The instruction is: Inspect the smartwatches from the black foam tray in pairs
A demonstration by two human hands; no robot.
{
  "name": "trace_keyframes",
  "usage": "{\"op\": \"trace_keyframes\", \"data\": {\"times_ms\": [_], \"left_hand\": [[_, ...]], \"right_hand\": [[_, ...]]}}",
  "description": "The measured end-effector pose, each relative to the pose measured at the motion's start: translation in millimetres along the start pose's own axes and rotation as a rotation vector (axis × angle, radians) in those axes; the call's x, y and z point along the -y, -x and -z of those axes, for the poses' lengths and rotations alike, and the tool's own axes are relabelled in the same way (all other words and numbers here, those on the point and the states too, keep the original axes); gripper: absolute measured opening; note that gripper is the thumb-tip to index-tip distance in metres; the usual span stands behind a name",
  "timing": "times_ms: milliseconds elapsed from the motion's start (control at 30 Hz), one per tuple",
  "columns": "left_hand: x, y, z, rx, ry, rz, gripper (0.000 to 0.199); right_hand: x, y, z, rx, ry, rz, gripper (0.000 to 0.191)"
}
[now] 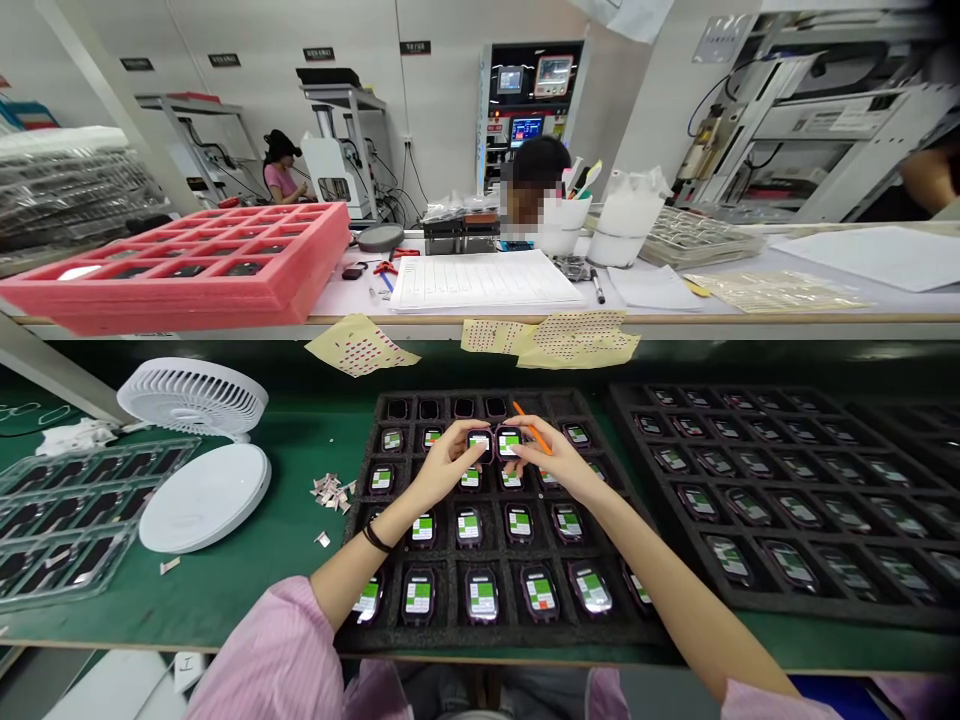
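Head view: left hand [450,465] and right hand [555,467] sit over the upper rows of a black foam tray [525,632]. Left fingertips [480,452] touch one device [480,441]; right fingertips [511,453] touch the next device [510,441]. Fingers curved, not fully closed; grip cannot be told. Orange pen [534,428] runs under the right hand; hold unclear. Devices: glossy, dark-framed, rounded, in foam pockets, with green-and-white labels, text too small to read. Right of tray: second black tray [679,520]. Left of tray: white fan [191,397], round white base [204,497], clear plastic tray [75,520]. Beyond tray: tan sheets with red dots [360,345], pink foam tray [172,270].
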State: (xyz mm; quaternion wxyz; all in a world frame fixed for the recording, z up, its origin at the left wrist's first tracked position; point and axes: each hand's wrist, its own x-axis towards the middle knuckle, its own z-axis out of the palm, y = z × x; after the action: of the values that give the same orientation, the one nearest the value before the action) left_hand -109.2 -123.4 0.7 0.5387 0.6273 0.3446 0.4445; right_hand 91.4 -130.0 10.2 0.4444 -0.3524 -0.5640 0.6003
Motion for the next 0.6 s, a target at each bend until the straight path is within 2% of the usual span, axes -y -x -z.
{"op": "trace_keyframes", "data": {"times_ms": [233, 467, 600], "left_hand": [[-1.8, 0.5, -0.9, 0.002, -0.003, 0.011, 0.036], [-2.1, 0.6, -1.4, -0.007, -0.017, 0.024, 0.039], [-3.7, -0.2, -0.2, -0.011, 0.002, 0.016, 0.037]], "right_hand": [[0.0, 0.0, 0.1, -0.083, 0.018, -0.023, 0.022], [6.8, 2.5, -1.2, 0.036, 0.005, -0.012, 0.031], [8.8, 3.6, -2.1, 0.046, 0.021, -0.011, 0.031]]}}
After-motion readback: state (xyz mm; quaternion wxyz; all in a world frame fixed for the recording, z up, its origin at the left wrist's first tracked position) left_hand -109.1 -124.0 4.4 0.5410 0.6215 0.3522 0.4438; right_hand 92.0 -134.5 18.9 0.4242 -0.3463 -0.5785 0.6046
